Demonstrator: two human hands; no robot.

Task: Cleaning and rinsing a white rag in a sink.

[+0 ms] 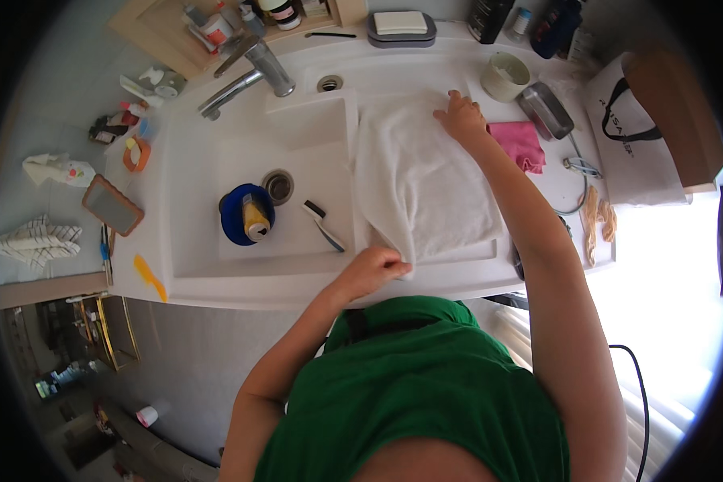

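A white towel (pixel 440 181) lies spread, with soft folds, over the flat ledge to the right of the sink basin. My left hand (pixel 373 271) pinches its near left corner at the front rim, and a fold runs up from those fingers. At the towel's far right part, my right hand (pixel 463 115) rests with thumb and forefinger apart; the other fingers are partly hidden. Just right of that wrist lies a pink cloth (pixel 521 144), partly covered by my forearm.
The white basin (pixel 205 211) holds a blue bowl (pixel 232 226) with a can (pixel 255 220) in it, and a brush (pixel 324 226). A chrome faucet (pixel 268 66) stands behind. Rightward are a pale green cup (pixel 505 77), a metal box (pixel 545 109) and a paper bag (pixel 623 150).
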